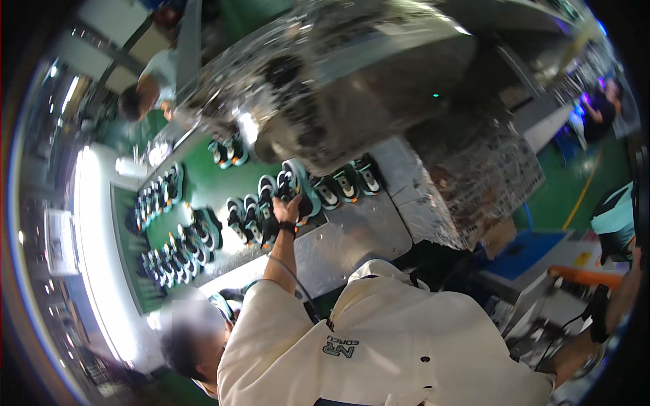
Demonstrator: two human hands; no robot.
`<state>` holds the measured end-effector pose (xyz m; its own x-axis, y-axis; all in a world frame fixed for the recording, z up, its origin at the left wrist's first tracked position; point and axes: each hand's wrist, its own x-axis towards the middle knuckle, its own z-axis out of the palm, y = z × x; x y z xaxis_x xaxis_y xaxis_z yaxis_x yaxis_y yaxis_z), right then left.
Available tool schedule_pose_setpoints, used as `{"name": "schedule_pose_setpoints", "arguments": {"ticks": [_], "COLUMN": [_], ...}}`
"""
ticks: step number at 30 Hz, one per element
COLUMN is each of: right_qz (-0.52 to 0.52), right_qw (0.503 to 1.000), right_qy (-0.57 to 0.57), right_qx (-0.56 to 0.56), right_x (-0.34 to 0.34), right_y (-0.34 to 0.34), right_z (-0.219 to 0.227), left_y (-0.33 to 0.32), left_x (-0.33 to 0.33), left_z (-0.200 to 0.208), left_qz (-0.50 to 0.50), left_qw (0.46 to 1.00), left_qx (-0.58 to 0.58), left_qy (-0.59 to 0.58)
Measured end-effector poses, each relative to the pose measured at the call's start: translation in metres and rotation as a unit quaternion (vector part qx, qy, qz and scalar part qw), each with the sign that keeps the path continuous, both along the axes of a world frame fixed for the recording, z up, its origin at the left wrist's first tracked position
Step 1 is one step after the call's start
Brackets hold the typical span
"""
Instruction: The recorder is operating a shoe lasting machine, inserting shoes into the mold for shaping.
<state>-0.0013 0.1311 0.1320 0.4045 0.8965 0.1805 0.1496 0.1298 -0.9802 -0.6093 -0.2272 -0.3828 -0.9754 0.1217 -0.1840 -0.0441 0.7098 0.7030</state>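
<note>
The person's left hand [287, 208] is closing on a black-and-teal shoe [292, 186], lifting it above the green belt [203, 186] near the metal worktop's [352, 237] edge. The right hand [626, 287] is sitting at the frame's right rim; its grip cannot be told.

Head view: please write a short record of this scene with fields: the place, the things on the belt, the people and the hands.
place: green conveyor belt beside a large silvery machine
on belt: shoes in black, white and teal, in pairs
co-worker: cream shirt; co-worker's hand on one shoe
wearer: right forearm at the right edge, black strap; hand unclear; left hand not in view
others: a person at the far end of the belt
</note>
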Motion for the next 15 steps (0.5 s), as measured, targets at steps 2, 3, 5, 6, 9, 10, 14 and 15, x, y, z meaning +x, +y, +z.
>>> {"name": "schedule_pose_setpoints", "arguments": {"ticks": [2,3,5,6,9,10,14,15], "right_qz": [0.036,0.004,0.028,0.029,0.039,-0.006,0.031,0.01], "right_qw": [0.89,0.907,0.952,0.962,0.991,0.988,0.986,0.987], "right_qy": [-0.452,-0.418,-0.293,-0.259,-0.117,-0.145,-0.145,-0.154], "right_qx": [0.044,0.054,0.084,0.079,0.046,0.044,0.071,0.038], "right_x": [0.146,0.146,0.105,0.103,0.072,0.066,0.118,0.13], "right_y": [-0.006,-0.044,-0.07,-0.084,-0.124,-0.137,-0.184,-0.198], "right_z": [0.0,-0.01,-0.044,-0.065,-0.078,-0.08,-0.117,-0.124], "left_y": [0.0,0.038,-0.003,0.018,0.071,0.087,0.164,0.178], "left_x": [0.009,0.046,0.049,0.08,0.189,0.219,0.386,0.428], "left_z": [-0.012,0.024,0.017,0.048,0.172,0.199,0.306,0.318], "left_qz": [-0.059,-0.148,-0.135,-0.154,-0.373,-0.43,-0.66,-0.707], "left_qw": [0.985,0.983,0.981,0.968,0.892,0.854,0.536,0.488], "left_qx": [-0.125,-0.11,0.096,0.188,0.253,0.258,0.322,0.324], "left_qy": [0.106,0.01,0.102,0.06,-0.038,-0.138,-0.417,-0.397]}}
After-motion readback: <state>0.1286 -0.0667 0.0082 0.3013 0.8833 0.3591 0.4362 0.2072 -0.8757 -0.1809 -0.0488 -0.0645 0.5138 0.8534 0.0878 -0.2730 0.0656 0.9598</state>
